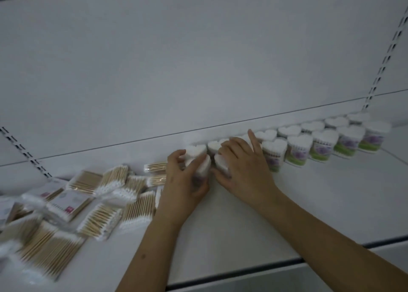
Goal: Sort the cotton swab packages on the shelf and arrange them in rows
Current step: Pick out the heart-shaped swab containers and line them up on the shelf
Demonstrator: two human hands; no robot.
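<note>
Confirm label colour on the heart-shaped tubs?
Purple and green on white, head view: heart-shaped tubs.

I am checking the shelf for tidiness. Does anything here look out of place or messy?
Yes. The flat swab packs on the left lie in a loose heap, overlapping at mixed angles. The heart-shaped tubs on the right stand in two neat rows. The left hand and right hand each hold a tub.
</note>
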